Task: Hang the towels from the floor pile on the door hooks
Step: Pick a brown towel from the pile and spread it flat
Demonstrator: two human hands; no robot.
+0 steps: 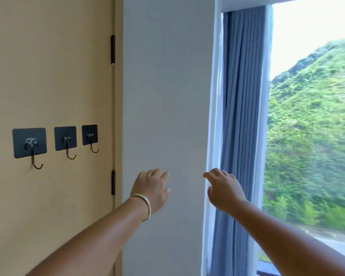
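Both arms reach forward, each hand with a released grip, fingers loosely spread and holding nothing. The left hand (152, 188), with a silver bangle (145, 206) on its wrist, hovers in front of the pale grey wall (165, 96), just right of the door edge. The right hand (224, 188) is raised beside it, a little apart, in front of the white window frame and the edge of the blue-grey curtain (241, 96). On the tan door (48, 56) at far left, a row of black adhesive hooks runs at one height: the nearest full one (30, 143), a middle one (65, 138) and the rightmost (90, 135), with a sliver of a fourth at the left border. All the hooks hang bare. No towel is in view, nor the floor. Two black hinges sit on the door's right edge. Through the window (315, 116), a green hillside.
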